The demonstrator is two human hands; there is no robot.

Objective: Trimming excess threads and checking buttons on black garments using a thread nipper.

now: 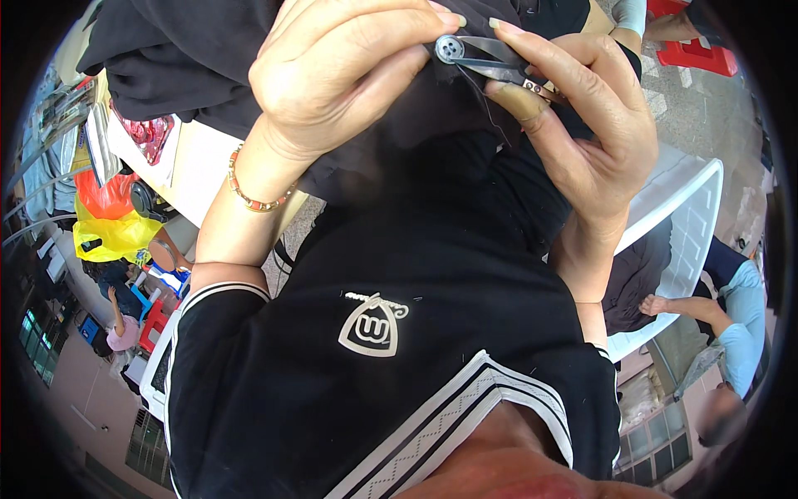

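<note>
My left hand (332, 79) is closed, pinching the black garment (187, 54) beside a dark four-hole button (450, 50). Between the thumb and fingers of my right hand (594, 125) is a pair of thread snips (497, 70). Their two blades stand apart, and the tips reach the button's right edge. A loose dark thread (497, 123) hangs below the button. The garment spreads from the upper left across my lap, and exactly where the button joins it is hard to make out.
A pale tabletop (191, 162) lies to the left, with a yellow plastic bag (120, 233) beyond it. On the right stands a white plastic tub (716, 179) containing dark cloth (636, 279); a co-worker's hand (657, 305) touches that cloth. A red stool (698, 58) is at the upper right.
</note>
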